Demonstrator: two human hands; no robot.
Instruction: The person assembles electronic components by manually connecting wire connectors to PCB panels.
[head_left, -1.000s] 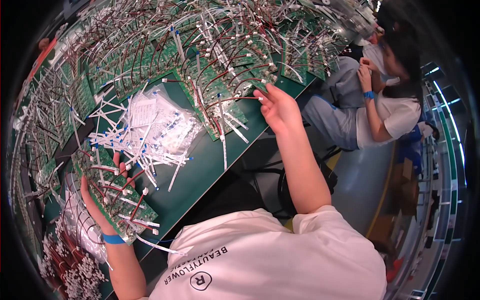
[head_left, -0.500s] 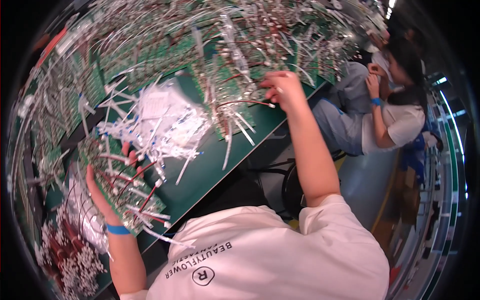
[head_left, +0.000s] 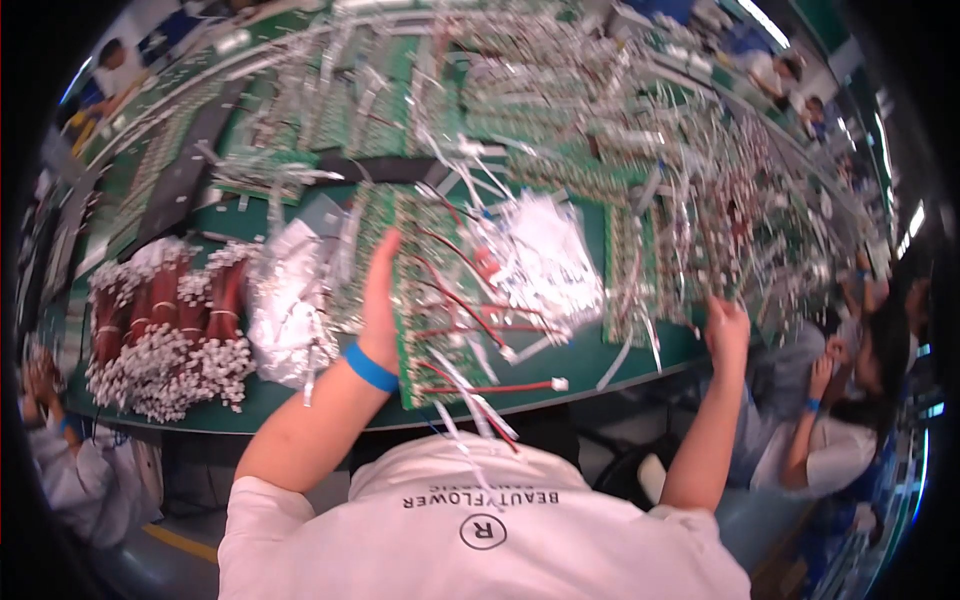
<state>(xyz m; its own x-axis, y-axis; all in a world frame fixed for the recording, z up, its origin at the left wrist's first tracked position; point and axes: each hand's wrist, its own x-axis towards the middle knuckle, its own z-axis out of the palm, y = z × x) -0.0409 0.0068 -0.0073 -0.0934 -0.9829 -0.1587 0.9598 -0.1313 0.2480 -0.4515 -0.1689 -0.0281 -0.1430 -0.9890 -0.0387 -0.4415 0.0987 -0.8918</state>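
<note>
My left hand [head_left: 378, 310], with a blue band at its wrist, grips a long green circuit board [head_left: 425, 275]. The thumb lies along the left edge, while some fingertips show past the other side. Red and dark wires with white connectors and white flat cables hang off this board to the right. My right hand [head_left: 728, 328] is by the table's front edge, beside more wired circuit boards [head_left: 627, 270]. Its fingers are curled and blurred; whatever they may hold is hidden. Between the hands lies a heap of white flat cables [head_left: 555, 255] with blue ends.
Bundles of red wires [head_left: 172, 325] with white connectors lie at the left, next to a clear plastic bag [head_left: 288, 305]. Many wired boards [head_left: 560, 110] cover the far side of the green table [head_left: 300, 412]. A co-worker [head_left: 830, 420] sits close on the right; another person's hands [head_left: 42, 380] show at far left.
The view has swung left. My left hand still holds the board, which appears more upright. My right hand has drawn away from the boards toward the front edge, its fingers now curled.
</note>
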